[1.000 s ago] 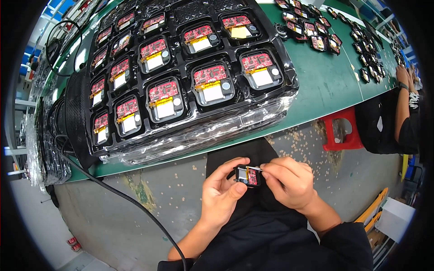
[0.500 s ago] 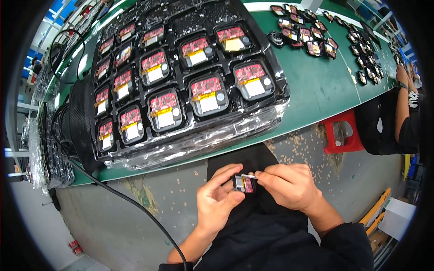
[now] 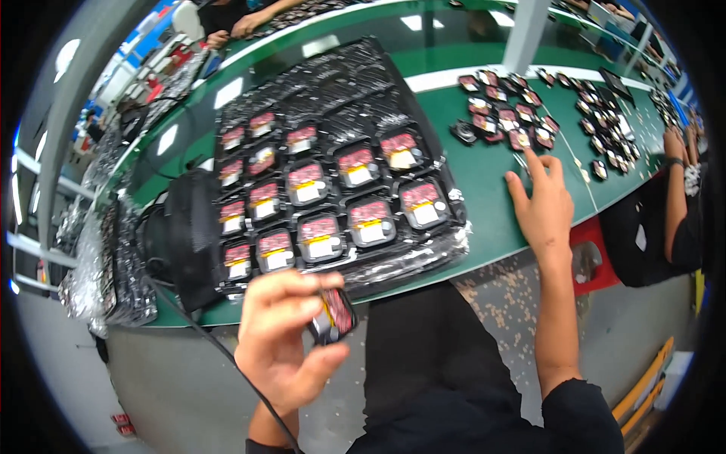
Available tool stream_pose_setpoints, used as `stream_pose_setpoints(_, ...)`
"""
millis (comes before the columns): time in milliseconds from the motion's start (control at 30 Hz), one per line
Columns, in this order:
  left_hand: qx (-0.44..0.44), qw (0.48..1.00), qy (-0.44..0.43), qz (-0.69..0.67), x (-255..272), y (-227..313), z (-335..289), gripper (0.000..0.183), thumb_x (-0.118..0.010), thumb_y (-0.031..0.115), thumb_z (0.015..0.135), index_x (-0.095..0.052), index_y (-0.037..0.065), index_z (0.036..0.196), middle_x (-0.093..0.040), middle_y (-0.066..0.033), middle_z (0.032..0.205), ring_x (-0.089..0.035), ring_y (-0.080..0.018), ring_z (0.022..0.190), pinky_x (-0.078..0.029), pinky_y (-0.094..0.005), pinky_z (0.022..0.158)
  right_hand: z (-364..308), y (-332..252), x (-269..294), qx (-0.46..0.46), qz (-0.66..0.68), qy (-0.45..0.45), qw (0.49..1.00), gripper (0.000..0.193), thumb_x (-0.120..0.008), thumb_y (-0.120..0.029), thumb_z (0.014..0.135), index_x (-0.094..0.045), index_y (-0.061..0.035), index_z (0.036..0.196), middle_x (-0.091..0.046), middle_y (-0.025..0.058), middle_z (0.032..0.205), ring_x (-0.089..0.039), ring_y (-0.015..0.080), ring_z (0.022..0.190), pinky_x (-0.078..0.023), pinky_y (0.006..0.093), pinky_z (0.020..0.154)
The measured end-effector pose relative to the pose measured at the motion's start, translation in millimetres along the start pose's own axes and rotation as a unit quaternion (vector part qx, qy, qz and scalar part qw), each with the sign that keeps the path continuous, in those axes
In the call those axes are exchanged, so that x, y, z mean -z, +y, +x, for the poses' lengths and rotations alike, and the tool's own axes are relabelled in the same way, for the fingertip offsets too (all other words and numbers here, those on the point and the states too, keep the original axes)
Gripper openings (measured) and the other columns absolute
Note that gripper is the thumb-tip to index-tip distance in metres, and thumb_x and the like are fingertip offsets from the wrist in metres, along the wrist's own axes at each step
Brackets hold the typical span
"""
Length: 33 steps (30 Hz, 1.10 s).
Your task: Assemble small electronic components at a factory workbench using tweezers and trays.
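Note:
My left hand (image 3: 283,337) is raised in front of the tray's near edge. Between its thumb and fingers it grips a small black-cased electronic module (image 3: 336,316) with a red circuit board, yellow tape and a silver-white block. Stretched out over the green table, my right hand (image 3: 546,200) has thumb and index finger apart. By those fingertips is a thin metal tool (image 3: 520,160), too small to make out fully; whether the fingers touch it is unclear. Just beyond lies a cluster of similar modules (image 3: 505,115).
A black plastic tray (image 3: 355,113) on a wrapped stack holds rows of modules. Left of it are a black bag (image 3: 193,234) and clear plastic wrap (image 3: 94,265). A black cable (image 3: 219,348) crosses near my left arm. At right, a person (image 3: 673,204) sits near a red stool (image 3: 588,265).
My hands have parted: the left moved up and left with the module, the right reached forward over the table. The thin metal tool went from the module to near the cluster. The view shifted.

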<state>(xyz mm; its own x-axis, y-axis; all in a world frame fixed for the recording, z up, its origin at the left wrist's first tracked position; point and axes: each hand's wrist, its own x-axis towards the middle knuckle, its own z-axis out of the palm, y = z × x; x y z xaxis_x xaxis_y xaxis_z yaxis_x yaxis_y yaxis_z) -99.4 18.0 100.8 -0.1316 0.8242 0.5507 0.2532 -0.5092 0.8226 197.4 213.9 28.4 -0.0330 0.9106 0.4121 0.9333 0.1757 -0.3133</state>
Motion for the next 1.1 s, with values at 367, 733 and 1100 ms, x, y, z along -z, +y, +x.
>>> stream_pose_setpoints(367, -0.003, 0.922, 0.027, 0.385, 69, -32, 150, 0.027, -0.085, 0.008, 0.08, -0.063, -0.001, 0.093, -0.066, -0.0073, 0.091, -0.058, -0.0138, 0.077, -0.051, -0.0305, 0.071, -7, -9, -5, 0.007, 0.053, 0.016, 0.998, 0.028, -0.076, -0.028, 0.091, -0.059, -0.0074, 0.1, -0.061, 0.0118, 0.114, -0.067, 0.0399, 0.081, -0.051, 0.0502, 0.068)
stream_pose_setpoints(733, 0.09, 0.903, 0.044, 0.419, 127, -122, 192, 0.028, -0.08, 0.019, 0.089, -0.074, -0.003, 0.106, -0.076, -0.0169, 0.101, -0.073, -0.0277, 0.098, -0.055, -0.0377, 0.091, -6, -8, -6, 0.002, 0.064, 0.021, 0.998, 0.026, -0.076, -0.025, 0.09, -0.06, -0.007, 0.101, -0.061, 0.0109, 0.113, -0.068, 0.0389, 0.079, -0.052, 0.0499, 0.067)
stream_pose_setpoints(1100, -0.004, 0.849, -0.057, 0.526, 128, -117, 187, 0.026, -0.058, 0.001, 0.096, -0.076, 0.0, 0.114, -0.071, -0.0196, 0.118, -0.068, -0.0396, 0.108, -0.053, -0.042, 0.096, -6, -7, -6, -0.001, 0.069, 0.018, 0.997, 0.024, -0.076, -0.023, 0.091, -0.06, -0.0067, 0.101, -0.062, 0.0088, 0.116, -0.068, 0.038, 0.08, -0.052, 0.0492, 0.068)
